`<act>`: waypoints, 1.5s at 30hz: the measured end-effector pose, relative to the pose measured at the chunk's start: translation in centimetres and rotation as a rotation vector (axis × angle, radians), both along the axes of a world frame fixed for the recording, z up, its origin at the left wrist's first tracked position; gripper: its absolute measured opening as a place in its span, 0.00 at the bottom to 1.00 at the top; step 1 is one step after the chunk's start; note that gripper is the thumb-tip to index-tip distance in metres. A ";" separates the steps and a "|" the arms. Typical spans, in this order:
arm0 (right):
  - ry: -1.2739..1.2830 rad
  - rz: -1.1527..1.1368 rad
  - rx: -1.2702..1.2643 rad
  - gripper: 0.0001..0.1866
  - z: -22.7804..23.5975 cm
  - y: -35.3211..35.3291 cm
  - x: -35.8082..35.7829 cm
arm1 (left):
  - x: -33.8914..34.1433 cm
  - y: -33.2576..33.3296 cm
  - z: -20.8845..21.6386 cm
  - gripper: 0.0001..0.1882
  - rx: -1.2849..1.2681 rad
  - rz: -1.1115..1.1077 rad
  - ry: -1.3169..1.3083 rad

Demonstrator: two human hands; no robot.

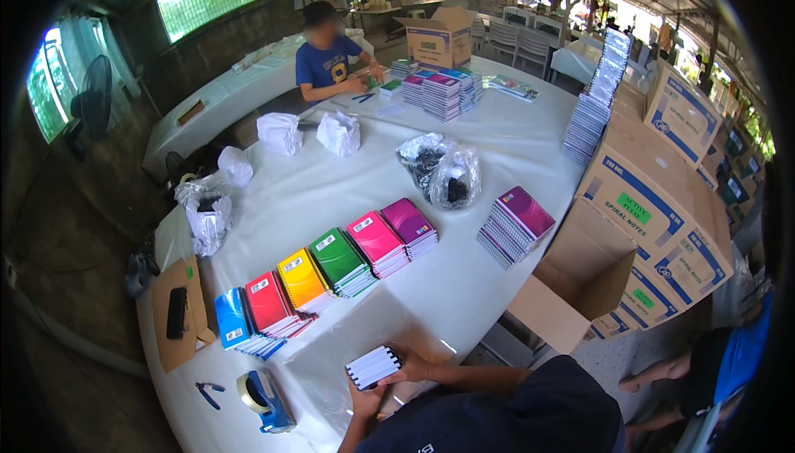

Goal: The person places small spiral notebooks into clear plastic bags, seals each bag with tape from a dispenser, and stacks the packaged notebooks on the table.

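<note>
Both my hands grip a small stack of spiral notebooks [373,368] above the near edge of the table, its white page edges and dark coils facing up. My left hand [363,401] closes round the lower side of the stack; my right hand [411,365] holds its right end. Just beyond, a row of notebook piles runs across the table: blue [235,319], red [267,299], yellow [302,277], green [337,256], pink [375,238] and purple [408,220]. A taller purple-topped notebook stack [515,225] stands to the right.
A tape dispenser [267,403], pliers [209,395] and a phone [176,312] on cardboard lie left. An open carton [584,267] and stacked cartons [654,204] border the right. Plastic bags [439,173] stand mid-table. Across it, a person [327,60] handles notebooks by more stacks [439,93].
</note>
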State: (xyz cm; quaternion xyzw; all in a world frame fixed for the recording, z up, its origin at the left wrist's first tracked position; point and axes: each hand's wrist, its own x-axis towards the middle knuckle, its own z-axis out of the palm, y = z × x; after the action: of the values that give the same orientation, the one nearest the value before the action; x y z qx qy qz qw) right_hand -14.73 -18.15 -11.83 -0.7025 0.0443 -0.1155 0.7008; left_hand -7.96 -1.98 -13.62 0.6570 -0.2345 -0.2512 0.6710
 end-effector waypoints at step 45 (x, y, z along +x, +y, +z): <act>-0.013 0.005 0.020 0.35 0.2 0.1 0.0 | 0.3 0.4 -1.7 0.25 -0.017 0.004 -0.020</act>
State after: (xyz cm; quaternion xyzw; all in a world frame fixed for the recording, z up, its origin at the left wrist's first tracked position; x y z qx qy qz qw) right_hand -14.70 -18.08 -11.63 -0.6948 0.0393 -0.1179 0.7084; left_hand -7.69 -1.60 -15.36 0.6543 -0.2417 -0.2413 0.6747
